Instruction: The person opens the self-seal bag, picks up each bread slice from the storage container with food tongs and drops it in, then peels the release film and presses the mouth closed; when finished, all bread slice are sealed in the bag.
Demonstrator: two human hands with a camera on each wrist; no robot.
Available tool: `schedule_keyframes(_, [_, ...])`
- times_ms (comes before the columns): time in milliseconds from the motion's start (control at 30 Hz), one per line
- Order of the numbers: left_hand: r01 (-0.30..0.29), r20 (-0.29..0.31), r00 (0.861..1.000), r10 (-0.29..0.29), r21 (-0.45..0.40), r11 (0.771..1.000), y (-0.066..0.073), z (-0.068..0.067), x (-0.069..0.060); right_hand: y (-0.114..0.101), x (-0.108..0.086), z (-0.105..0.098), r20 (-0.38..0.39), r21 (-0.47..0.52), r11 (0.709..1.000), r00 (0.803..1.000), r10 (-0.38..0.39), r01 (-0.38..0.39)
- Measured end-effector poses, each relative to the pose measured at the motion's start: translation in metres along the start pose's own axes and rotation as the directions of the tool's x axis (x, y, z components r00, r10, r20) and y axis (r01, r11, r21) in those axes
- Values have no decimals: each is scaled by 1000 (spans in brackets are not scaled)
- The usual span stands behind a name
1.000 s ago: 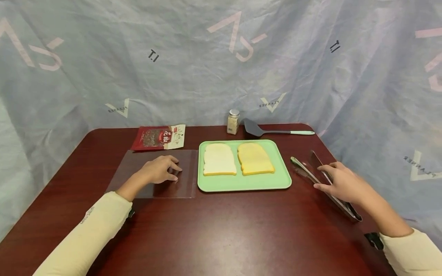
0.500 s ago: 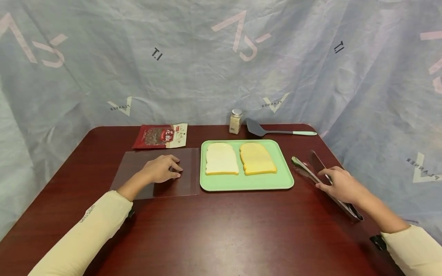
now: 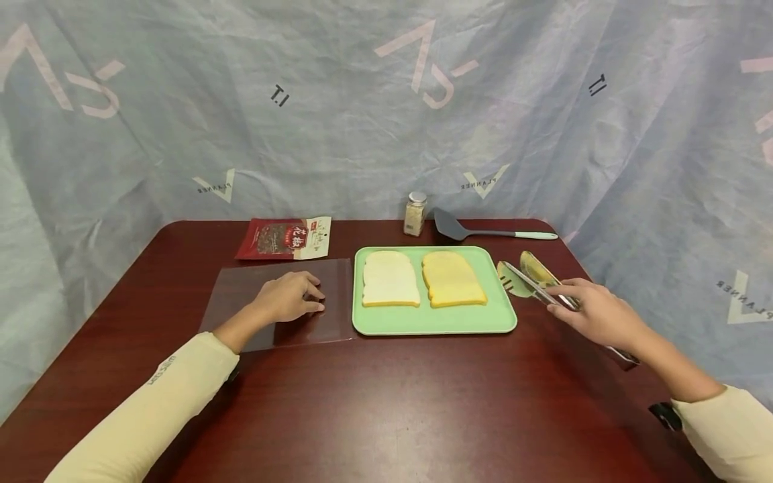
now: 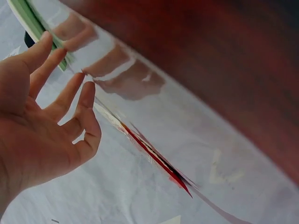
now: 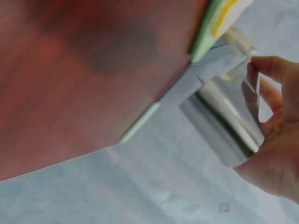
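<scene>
At the right of the head view, my right hand [image 3: 598, 314] grips a pair of metal tongs [image 3: 539, 291] between thumb and fingers. The two tips of the tongs are spread apart, raised beside the right edge of a light green tray [image 3: 435, 327]. On that tray lie a white bread slice [image 3: 389, 278] and a yellower bread slice [image 3: 453, 278], side by side. My left hand [image 3: 290, 297] has loosely bent fingers and holds nothing. It is over a clear plastic sheet [image 3: 238, 295] left of the tray; the left wrist view shows its fingertips [image 4: 86, 88] close to the glossy sheet.
Behind the sheet lies a red and white spice pouch [image 3: 284, 239]. A small glass seasoning jar [image 3: 415, 216] stands at the back edge, with a grey spatula [image 3: 449, 226] lying to its right. A printed grey cloth [image 3: 338, 121] hangs behind the dark red table [image 3: 386, 402].
My right hand has lifted the tongs off the table, and their tips have risen and turned toward the tray. My left hand stays over the sheet. The head view has shifted slightly.
</scene>
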State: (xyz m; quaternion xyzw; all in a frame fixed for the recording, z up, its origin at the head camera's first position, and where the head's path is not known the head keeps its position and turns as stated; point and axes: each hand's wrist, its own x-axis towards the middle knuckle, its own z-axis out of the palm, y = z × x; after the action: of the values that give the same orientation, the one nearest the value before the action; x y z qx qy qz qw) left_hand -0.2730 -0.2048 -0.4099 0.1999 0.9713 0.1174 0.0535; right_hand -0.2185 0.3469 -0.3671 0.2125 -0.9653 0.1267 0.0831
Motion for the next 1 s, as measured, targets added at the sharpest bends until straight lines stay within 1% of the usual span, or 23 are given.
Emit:
schedule_keyframes(100, [-9, -15, 1000, 9, 22, 1000, 2, 1, 2, -17, 7, -5, -12, 81, 995, 998, -55, 56])
schedule_keyframes(200, [-6, -41, 999, 7, 34, 999, 2, 5, 4, -37, 17, -6, 3, 185, 979, 996, -90, 88])
schedule_keyframes(267, [0, -65, 998, 2, 37, 999, 2, 7, 4, -50, 24, -4, 22, 260, 960, 993, -115, 105])
schedule_keyframes(333, [6, -82, 997, -3, 34, 999, 2, 10, 4, -59, 31, 0, 60, 348, 931, 989, -137, 108])
schedule_keyframes(433, [1, -111, 994, 2, 24, 1000, 2, 12, 6, -69, 42, 6, 118, 442, 889, 974, -193, 123])
schedule_keyframes(500, [1, -120, 993, 0, 8, 1000, 2, 13, 7, -72, 50, 8, 171, 489, 865, 961, -217, 108])
schedule_keyframes(567, [5, -127, 992, -6, -7, 1000, 2, 13, 9, -74, 58, 9, 226, 515, 853, 946, -232, 86])
schedule_keyframes(667, [21, -130, 991, -26, -37, 999, 1, 12, 11, -75, 71, 11, 304, 564, 825, 922, -239, 28])
schedule_keyframes(733, [26, -125, 992, -33, -57, 998, 0, 12, 10, -75, 78, 12, 333, 586, 811, 910, -245, 4])
schedule_keyframes(800, [30, -128, 991, -39, -73, 997, -1, 11, 9, -77, 84, 14, 334, 598, 802, 910, -247, -1])
schedule_keyframes(833, [32, -127, 991, -43, -82, 996, -1, 11, 7, -79, 87, 16, 333, 595, 803, 913, -237, -9])
schedule_keyframes(933, [39, -130, 990, -53, -108, 993, -2, 9, 3, -83, 94, 17, 341, 592, 804, 923, -181, -61])
schedule_keyframes(1000, [46, -132, 989, -63, -127, 991, -3, 8, 1, -85, 99, 17, 355, 594, 798, 924, -144, -104])
